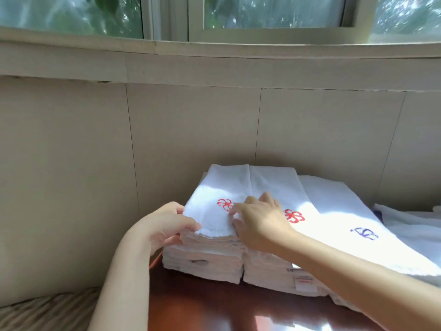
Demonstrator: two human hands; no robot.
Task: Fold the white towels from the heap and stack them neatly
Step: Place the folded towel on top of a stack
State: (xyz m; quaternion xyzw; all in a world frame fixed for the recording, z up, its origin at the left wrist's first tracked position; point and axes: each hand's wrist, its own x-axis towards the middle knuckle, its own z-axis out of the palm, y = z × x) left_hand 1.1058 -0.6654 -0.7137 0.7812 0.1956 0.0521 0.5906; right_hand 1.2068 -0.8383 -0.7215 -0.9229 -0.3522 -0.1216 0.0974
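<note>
White terry, left stack [210, 223]: top towel sits on it, against the wall, on my red-brown table [202, 306].
Left hand [164, 225]: I pinch that towel's near-left corner, thumb on top.
Right hand [259, 220]: fingers spread, pressing flat, clamped on nothing.
Doing it well: I'd square edges with the middle stack [281, 273] before letting go.
Unclear: unfolded heap [415, 225] is cut off at right.

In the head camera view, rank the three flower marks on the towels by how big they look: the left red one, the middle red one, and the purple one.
1. purple flower mark: looks largest, though it is nearest the camera.
2. middle red flower mark.
3. left red flower mark: unsure, since the right hand hides part of it.
</note>
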